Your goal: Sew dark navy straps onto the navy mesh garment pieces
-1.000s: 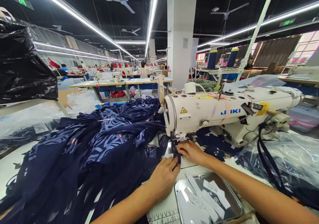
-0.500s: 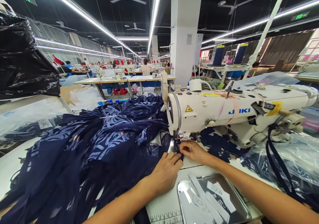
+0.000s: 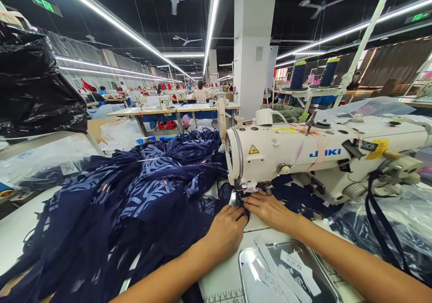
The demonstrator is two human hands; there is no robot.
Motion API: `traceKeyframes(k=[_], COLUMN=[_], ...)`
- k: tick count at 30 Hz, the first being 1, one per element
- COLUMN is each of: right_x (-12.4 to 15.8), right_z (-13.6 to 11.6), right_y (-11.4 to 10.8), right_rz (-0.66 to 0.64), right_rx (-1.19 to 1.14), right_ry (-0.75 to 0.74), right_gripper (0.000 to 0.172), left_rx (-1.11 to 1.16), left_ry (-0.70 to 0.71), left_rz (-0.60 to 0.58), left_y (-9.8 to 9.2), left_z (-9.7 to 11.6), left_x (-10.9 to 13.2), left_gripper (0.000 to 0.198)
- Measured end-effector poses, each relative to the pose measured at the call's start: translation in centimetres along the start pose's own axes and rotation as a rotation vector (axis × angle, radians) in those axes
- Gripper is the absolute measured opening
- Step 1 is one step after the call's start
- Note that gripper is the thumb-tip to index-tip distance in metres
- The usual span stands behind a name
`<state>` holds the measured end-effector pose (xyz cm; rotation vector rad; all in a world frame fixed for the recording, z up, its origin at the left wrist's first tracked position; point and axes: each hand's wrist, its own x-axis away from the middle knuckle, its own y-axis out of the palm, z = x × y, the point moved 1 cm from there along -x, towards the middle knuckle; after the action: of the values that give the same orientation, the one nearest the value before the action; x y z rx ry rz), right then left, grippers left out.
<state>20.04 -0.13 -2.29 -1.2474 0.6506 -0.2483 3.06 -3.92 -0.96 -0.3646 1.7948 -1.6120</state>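
Observation:
A white JUKI sewing machine (image 3: 286, 152) stands in front of me with its needle and presser foot (image 3: 238, 195) low over the bed. Dark navy fabric (image 3: 248, 216) runs under the foot. Just in front of it, my left hand (image 3: 227, 231) is closed, its curled fingers on the fabric edge. Flatter, with fingers stretched forward, my right hand (image 3: 272, 212) lies on the fabric right of the foot; its thumb is hidden. A heap of navy garments (image 3: 148, 195) with pale blue patterned panels spreads leftward from the machine.
A metal tray (image 3: 243, 271) with white printed labels (image 3: 297, 267) sits before the machine. Navy scraps (image 3: 297, 197) lie behind my right hand. Clear plastic bags (image 3: 405, 217) and a navy strap (image 3: 381, 222) are at right. A black plastic bag (image 3: 37, 82) hangs at left.
My right hand has gone from a pinch beside the presser foot to a flatter pose with fingers stretched on the fabric. My left hand stays nearly in place. The view has shifted slightly.

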Motion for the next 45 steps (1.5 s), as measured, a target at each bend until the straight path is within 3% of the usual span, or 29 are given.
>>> traceKeyframes(k=[23,34,39,45], right_x=[0.0,-0.5,-0.4,-0.5], right_z=[1.1,0.7,0.4,-0.5], right_y=[1.1,0.1,0.0,-0.1], right_rz=[-0.004,-0.036,0.032,0.098], right_rx=[0.081,-0.041,-0.12,-0.203], right_ry=[0.084,0.193,0.215,0.172], right_gripper=[0.039,0.04,0.031,0.023], left_rx=[-0.096,-0.052,0.092,0.15], left_ry=[-0.128,-0.16,-0.146,-0.181], left_rz=[-0.003,0.054,0.006,0.001], left_y=[0.7,0.7,-0.1,-1.1], left_z=[0.1,0.2,-1.4,-3.2], left_x=[-1.7,-1.2,-0.3,-0.7], left_gripper=[0.023,0.031,0.038,0.042])
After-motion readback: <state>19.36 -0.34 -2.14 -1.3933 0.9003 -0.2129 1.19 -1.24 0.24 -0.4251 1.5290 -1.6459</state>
